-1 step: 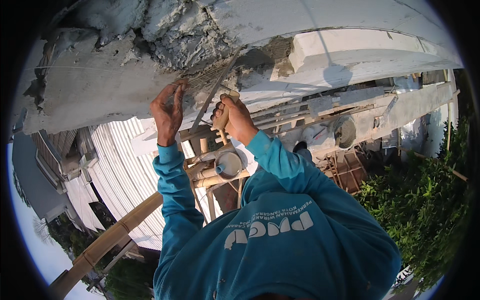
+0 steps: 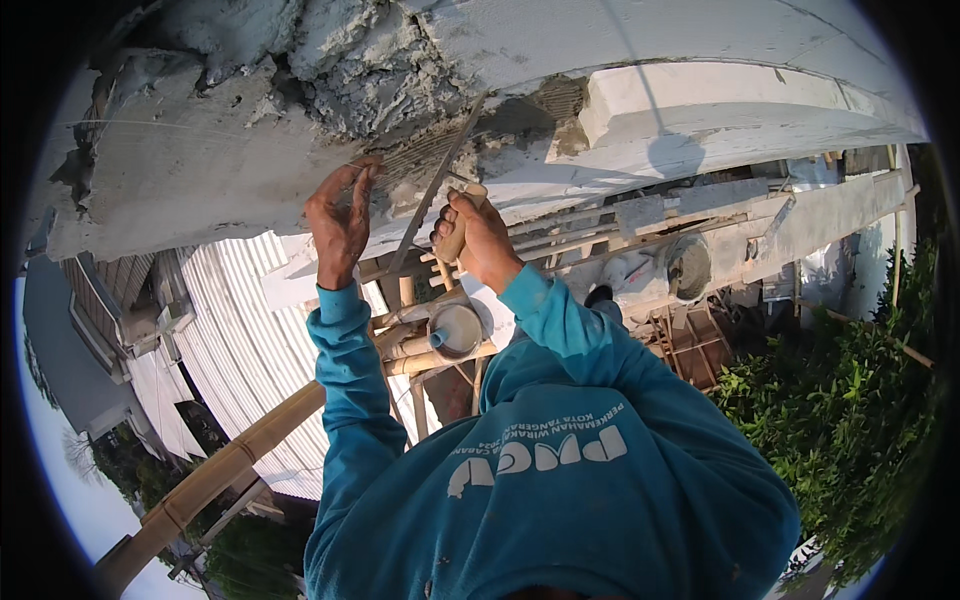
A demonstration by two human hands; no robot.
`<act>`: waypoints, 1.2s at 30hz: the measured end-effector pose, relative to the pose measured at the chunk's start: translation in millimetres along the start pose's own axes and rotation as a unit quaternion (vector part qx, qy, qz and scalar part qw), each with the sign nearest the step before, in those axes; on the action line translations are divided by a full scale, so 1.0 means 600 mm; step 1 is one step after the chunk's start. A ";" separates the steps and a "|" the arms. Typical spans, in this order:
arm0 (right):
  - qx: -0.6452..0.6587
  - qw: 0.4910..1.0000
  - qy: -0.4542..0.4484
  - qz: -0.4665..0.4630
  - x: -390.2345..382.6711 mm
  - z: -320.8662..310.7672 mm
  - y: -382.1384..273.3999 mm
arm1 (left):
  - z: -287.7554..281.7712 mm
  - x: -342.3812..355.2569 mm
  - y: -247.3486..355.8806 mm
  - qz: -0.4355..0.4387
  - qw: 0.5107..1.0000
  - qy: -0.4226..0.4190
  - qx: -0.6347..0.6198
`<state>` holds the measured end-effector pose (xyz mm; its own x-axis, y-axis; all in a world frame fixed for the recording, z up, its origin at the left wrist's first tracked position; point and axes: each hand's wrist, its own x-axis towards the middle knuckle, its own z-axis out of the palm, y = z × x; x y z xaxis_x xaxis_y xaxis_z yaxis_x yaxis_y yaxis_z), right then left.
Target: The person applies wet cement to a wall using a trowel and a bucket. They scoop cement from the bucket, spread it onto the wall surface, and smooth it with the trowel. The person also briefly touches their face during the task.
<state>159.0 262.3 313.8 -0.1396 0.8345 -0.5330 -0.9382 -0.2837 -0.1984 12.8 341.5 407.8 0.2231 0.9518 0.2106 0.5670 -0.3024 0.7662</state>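
In my right hand (image 2: 478, 240) is the pale handle of a plastering trowel (image 2: 432, 200), my fingers wrapped round it. Its long, thin metal blade shows nearly edge-on, slanting up against the lower edge of the grey wall. Ridged wet mortar (image 2: 425, 148) lies beside the upper part of the blade. My left hand (image 2: 340, 220) is raised to the left of the trowel, fingers bent and thumb apart, with the fingertips at the wall by the mortar. I make out nothing held in it. Rough, lumpy mortar (image 2: 365, 70) covers the wall above.
A white block ledge (image 2: 690, 95) runs along the wall to the right. Below my hands, a bucket (image 2: 457, 330) stands among bamboo scaffold poles (image 2: 230, 465). Another bucket (image 2: 690, 268) of grey mix is on the planks at right. Corrugated roofing (image 2: 250, 340) lies below left.
The view has shifted very slightly. My right hand and the trowel sit a little farther right; my left hand stays at the wall.
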 end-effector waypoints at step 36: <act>0.163 0.864 0.380 -0.286 0.322 -0.046 0.141 | 0.027 -0.653 -0.153 -0.426 0.903 -0.002 0.063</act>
<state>61.0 386.7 171.5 0.5085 0.2069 -0.8358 -0.8417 0.3242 -0.4319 -113.9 -4.4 245.3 -0.3327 0.8419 -0.4248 0.6203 0.5347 0.5739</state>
